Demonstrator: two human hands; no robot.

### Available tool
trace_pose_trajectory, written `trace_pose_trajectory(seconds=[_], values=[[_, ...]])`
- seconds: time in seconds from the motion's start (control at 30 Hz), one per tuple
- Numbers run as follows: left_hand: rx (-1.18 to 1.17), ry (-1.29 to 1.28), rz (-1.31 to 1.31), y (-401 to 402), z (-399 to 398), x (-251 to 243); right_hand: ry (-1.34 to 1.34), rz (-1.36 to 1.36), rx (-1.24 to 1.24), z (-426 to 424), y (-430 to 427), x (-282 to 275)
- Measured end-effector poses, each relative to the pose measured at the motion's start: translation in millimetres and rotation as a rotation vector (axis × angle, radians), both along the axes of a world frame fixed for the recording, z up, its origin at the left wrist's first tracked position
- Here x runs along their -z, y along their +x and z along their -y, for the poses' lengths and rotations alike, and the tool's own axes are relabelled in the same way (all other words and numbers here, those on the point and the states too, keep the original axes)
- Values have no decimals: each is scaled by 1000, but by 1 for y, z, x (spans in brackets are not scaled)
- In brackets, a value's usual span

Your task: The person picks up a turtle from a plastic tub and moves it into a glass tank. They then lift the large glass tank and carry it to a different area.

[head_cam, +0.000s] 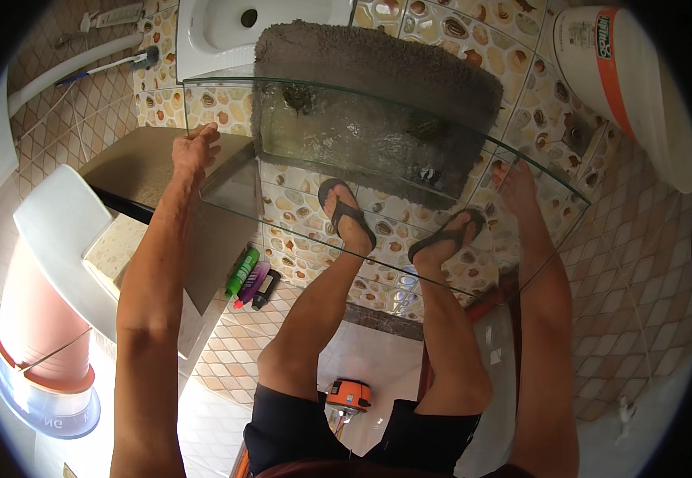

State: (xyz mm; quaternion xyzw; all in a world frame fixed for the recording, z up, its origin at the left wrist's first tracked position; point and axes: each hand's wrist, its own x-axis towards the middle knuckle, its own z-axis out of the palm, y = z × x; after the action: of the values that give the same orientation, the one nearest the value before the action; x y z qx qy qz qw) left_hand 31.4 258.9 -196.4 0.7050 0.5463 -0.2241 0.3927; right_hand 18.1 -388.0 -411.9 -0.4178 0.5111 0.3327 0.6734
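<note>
A large open-topped clear glass tank (322, 230) with green-tinted edges spans the space before me. Shallow murky water (346, 128) and dark clumps show at its bottom. Beneath it lies a grey shaggy mat (375, 51), partly seen through the glass. My left hand (196, 149) grips the tank's left rim with curled fingers. On the right side, my right hand (513, 179) has its bent fingers against the tank. Glass reflections blur its exact hold. Both my feet, in dark flip-flops (355, 215), stand on the pebble-patterned tiles, seen through the tank.
A squat toilet (214, 54) is set beyond the mat. A stone-coloured slab (142, 161) and several bottles (250, 278) lie at left. A white bucket (609, 77) stands far right, near a floor drain (576, 131). An orange machine (349, 393) sits behind my legs.
</note>
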Motion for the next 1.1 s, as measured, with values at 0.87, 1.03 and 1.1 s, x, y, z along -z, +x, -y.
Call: trace_pose_trajectory(seconds=[0.87,1.03,1.1], values=[[628,1,108,-133,222,-168,-264,385,112,131,224,-293],[518,-104,-6,-216,238,-249,-171,373,268,137,133,-303],[446,-104,-30,-238,230,-282,-243,344,242,134,71,-323]])
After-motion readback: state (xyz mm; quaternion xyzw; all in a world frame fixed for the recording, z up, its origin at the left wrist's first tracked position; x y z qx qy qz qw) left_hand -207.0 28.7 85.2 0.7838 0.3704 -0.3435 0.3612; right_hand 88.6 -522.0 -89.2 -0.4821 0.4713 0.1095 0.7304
